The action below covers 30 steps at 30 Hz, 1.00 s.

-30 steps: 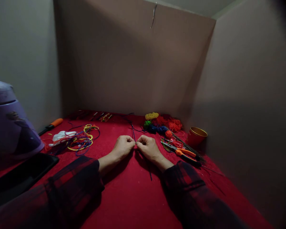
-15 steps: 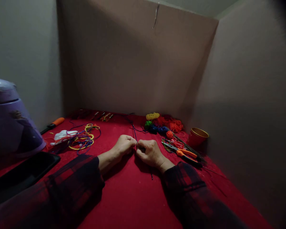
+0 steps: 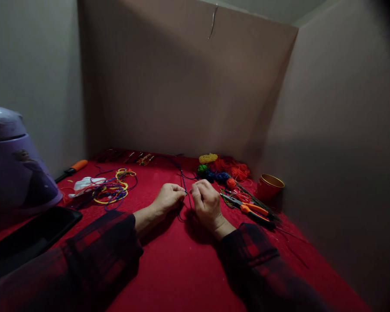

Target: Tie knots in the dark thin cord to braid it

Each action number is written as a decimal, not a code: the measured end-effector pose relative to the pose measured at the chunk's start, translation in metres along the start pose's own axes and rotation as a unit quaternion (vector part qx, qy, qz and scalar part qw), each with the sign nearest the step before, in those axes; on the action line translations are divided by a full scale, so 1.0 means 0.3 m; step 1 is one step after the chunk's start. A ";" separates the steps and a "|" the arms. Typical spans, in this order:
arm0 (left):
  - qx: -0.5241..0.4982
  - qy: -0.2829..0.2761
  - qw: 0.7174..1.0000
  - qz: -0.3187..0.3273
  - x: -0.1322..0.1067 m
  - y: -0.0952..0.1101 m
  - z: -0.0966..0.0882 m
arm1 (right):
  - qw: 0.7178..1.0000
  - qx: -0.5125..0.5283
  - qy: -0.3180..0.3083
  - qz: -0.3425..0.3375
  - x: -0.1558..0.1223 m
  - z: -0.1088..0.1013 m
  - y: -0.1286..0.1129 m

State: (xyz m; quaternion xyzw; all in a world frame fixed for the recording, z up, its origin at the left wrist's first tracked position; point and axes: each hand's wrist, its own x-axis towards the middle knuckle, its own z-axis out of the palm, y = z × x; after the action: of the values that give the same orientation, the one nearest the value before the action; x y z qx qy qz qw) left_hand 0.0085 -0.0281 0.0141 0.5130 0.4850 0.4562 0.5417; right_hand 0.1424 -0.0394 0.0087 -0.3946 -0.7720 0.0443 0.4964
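A thin dark cord [image 3: 183, 182] runs from the back of the red cloth down to my hands. My left hand [image 3: 169, 199] pinches it between thumb and forefinger. Just to the right, my right hand [image 3: 208, 206] is raised a little with its fingers curled in on a strand of the cord; the exact grip is hidden by the fingers. A small gap lies between both sets of fingertips. Below them, the cord hangs in a loose loop on the cloth.
Right of my hands lie orange-handled pliers [image 3: 251, 211], balls of coloured yarn [image 3: 208, 158] and a red cup [image 3: 269, 186]. Leftward are tangled cords [image 3: 112, 190], a black tray [image 3: 35, 236], a purple container [image 3: 16, 164] and an orange-handled tool [image 3: 79, 165]. Walls enclose the cloth [image 3: 169, 268].
My right hand has lifted and shifted slightly right, away from my left fingertips. A cord loop now shows below the hands, and the cord end under my right wrist is out of sight.
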 end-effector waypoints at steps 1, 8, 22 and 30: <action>0.001 0.000 1.000 -0.006 -0.002 0.003 0.002 | 0.999 0.013 0.019 0.045 0.007 0.008 0.014; 0.024 0.001 1.000 0.016 0.000 -0.006 0.002 | 0.950 0.193 -0.126 0.211 0.014 0.066 0.080; 0.171 0.078 0.979 0.080 0.012 -0.035 0.000 | 0.962 0.126 -0.132 0.201 0.023 0.069 0.093; 0.291 0.105 0.943 0.125 -0.005 -0.028 0.001 | 0.960 0.125 -0.139 0.208 0.024 0.073 0.099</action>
State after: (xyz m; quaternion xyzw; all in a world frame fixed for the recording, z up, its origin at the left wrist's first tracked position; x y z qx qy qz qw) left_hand 0.0086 -0.0301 0.0060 0.6540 0.5825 0.4110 0.2533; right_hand 0.1403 -0.0074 -0.0108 -0.4714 -0.7226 0.2968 0.4093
